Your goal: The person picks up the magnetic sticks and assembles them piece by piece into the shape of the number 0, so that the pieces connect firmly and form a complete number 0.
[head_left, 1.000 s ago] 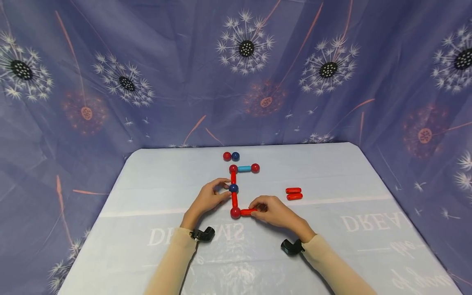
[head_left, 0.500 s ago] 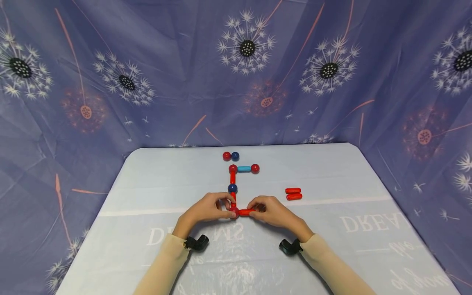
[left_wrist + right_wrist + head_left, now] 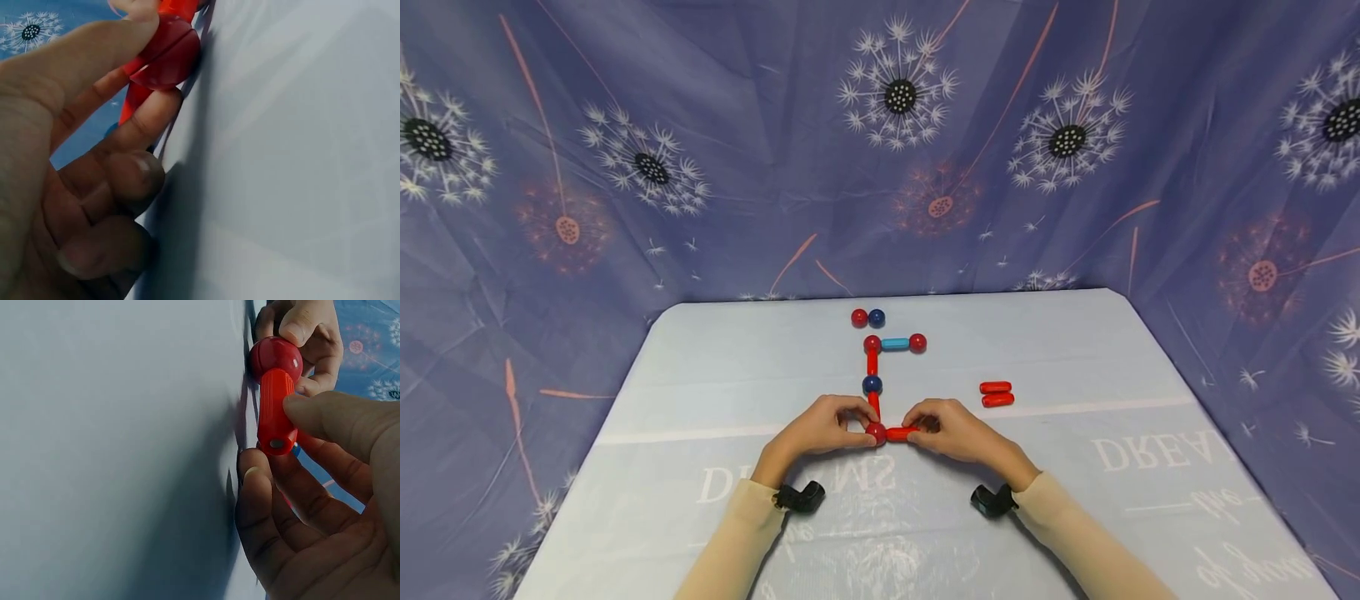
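Near red ball (image 3: 275, 357) touching a red rod (image 3: 274, 403)
Left hand (image 3: 818, 428): fingers pinching the ball; right hand (image 3: 959, 431): fingers grasping the rod (on the ball's right).

The pinched red ball (image 3: 878, 432) looks like smooth, glossy plastic; the red rod (image 3: 898, 434) at its three o'clock, ridged, shiny plastic. The desk (image 3: 737, 358) has a sheen; at twelve o'clock hangs creased cloth (image 3: 760, 208).

Hands (image 3: 820, 427) (image 3: 961, 429) pinch; forearms (image 3: 737, 529) slant inward.
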`<state>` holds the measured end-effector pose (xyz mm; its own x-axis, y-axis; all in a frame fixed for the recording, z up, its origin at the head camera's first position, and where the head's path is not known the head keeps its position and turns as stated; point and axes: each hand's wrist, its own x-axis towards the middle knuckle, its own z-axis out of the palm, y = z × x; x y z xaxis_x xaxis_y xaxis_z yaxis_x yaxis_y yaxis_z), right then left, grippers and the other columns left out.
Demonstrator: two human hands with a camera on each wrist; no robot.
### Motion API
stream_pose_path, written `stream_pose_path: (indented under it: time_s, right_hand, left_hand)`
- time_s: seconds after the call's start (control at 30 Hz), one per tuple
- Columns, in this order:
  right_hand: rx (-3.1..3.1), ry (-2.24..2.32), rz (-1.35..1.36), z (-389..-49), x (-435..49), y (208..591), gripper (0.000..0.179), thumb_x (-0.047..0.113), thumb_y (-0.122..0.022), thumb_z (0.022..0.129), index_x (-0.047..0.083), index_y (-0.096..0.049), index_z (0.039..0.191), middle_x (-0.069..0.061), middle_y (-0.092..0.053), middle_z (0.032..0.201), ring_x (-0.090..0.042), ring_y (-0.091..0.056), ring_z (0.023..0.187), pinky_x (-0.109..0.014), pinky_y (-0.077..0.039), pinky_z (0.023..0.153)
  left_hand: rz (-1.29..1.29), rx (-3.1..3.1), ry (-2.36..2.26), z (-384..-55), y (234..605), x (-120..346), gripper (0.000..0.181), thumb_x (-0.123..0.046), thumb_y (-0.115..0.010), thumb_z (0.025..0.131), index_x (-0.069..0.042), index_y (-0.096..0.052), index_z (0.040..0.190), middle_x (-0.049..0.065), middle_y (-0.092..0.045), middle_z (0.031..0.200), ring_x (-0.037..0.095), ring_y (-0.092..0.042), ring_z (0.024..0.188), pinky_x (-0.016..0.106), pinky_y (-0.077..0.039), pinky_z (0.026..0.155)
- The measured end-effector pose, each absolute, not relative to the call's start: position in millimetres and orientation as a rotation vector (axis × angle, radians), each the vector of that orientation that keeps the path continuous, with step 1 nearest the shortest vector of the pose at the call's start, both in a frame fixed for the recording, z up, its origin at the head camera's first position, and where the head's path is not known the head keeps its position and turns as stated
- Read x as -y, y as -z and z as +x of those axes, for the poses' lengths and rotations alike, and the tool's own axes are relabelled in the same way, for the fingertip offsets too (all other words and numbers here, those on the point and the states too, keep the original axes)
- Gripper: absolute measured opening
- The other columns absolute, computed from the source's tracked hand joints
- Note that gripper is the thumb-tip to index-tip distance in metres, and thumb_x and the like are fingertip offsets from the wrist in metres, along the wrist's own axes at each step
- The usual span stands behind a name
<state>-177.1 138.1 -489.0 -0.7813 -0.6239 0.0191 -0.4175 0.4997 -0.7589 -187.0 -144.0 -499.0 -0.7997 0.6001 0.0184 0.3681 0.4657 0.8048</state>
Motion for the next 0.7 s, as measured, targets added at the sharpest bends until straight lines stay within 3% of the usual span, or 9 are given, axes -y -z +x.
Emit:
stream_pose_path:
  time_s: [0.37, 0.7]
  right_hand:
    - [-2.483, 0.96, -1.047, -191.4, -129.5, 469.7, 0.014, 0.016, -0.072, 0.096, 0.01, -0.075, 0.109, 0.006, -0.07, 0.097, -0.005, -0.062, 0.082, -0.024, -0.056, 0.076]
    - [-2.548, 0.855, -1.074, -219.9, -132.8, 456.6, 0.018, 0.016, -0.072, 0.096, 0.006, -0.075, 0.111, 0.0, -0.074, 0.104, -0.013, -0.067, 0.09, -0.036, -0.06, 0.082]
  left_hand:
    - [0.679, -2.263, -1.436, -189.4, 512.1, 148.0, 0.025, -0.023, -0.085, 0.087, -0.017, -0.075, 0.109, 0.006, -0.072, 0.103, 0.012, -0.052, 0.047, 0.025, -0.049, 0.047]
    - [0.661, -2.251, -1.457, -189.0, 511.7, 146.8, 0.025, -0.023, -0.085, 0.087, -0.018, -0.075, 0.109, 0.002, -0.073, 0.103, 0.013, -0.054, 0.049, 0.024, -0.049, 0.049]
